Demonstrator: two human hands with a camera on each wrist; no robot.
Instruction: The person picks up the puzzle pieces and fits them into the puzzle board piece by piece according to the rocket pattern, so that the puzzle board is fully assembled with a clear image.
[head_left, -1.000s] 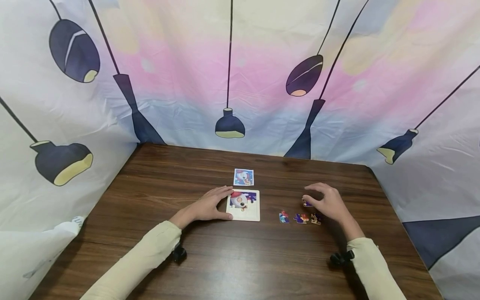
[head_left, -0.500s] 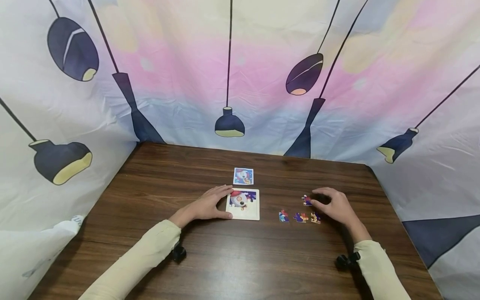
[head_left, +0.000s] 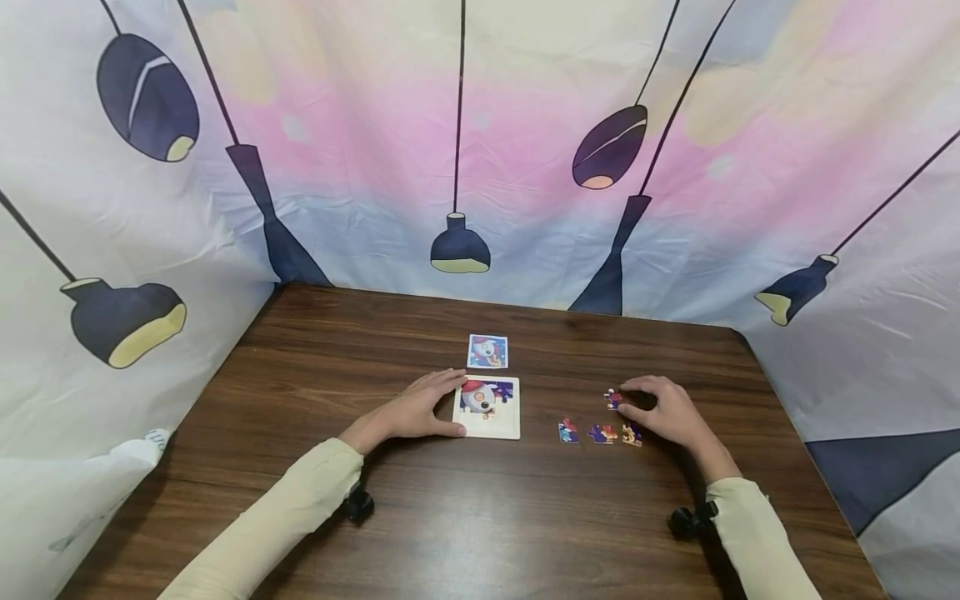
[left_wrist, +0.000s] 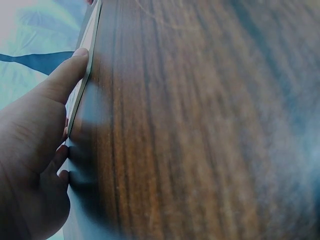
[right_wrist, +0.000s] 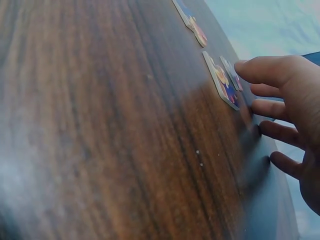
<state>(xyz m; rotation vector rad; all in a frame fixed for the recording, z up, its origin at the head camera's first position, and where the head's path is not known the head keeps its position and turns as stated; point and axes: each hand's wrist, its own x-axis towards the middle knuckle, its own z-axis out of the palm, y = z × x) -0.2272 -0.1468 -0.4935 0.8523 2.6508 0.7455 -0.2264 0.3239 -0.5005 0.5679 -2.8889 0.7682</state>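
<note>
Four puzzle pieces (head_left: 603, 434) lie toward the desk's (head_left: 487, 517) right edge; my right hand (head_left: 667, 412), thumb and finger apart, is by the farthest piece (head_left: 611, 400), contact unclear; my left hand (head_left: 412, 410), wide, touches the board's (head_left: 497, 427) left corners.

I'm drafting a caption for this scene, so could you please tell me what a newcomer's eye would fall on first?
Probably the dark lamps printed on the pastel backdrop behind the table. Next comes the partly filled puzzle tray near the table's middle, with the left hand at its left edge. To its right lie four loose puzzle pieces, the right hand beside the farthest.
</note>
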